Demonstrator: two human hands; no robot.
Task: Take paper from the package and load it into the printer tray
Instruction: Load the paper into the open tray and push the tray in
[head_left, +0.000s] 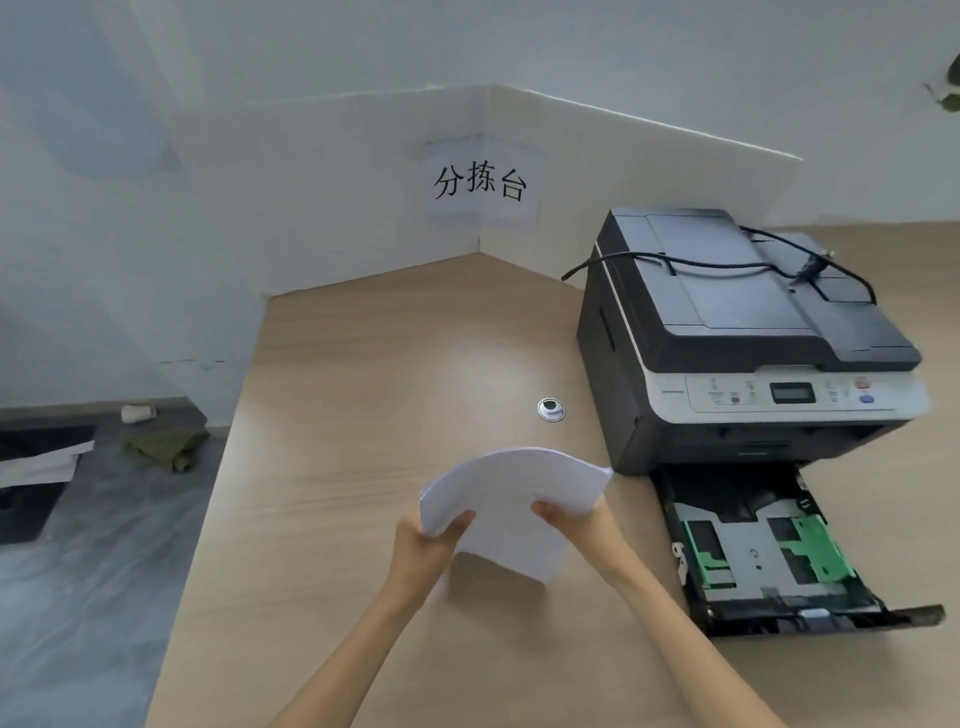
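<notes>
Evidently the stack of white paper (511, 499) was out of its package and held above the wooden desk (363, 364), bowed upward in an arch at its far edge, with its near edge close to or resting on the desktop. The left hand (426, 545) clamped the stack's left edge, thumb on top, and the right hand (576, 519) clamped its right edge the same way, so the two hands stood apart with the sheets between them. No package showed anywhere in view.

To the right, just beside the stack, the printer tray (769, 618) was pulled out from under the printer (727, 353) and lay open, bare of paper, its green guides (815, 551) exposed. A black cable (727, 265) trailed across the printer's lid.

By my reading, the step in hand was squaring or fanning the sheets before loading. The next move would call for flattening the bow, carrying the stack rightward over the tray, and lowering it flat between the guides, with no corner riding up on them.
</notes>
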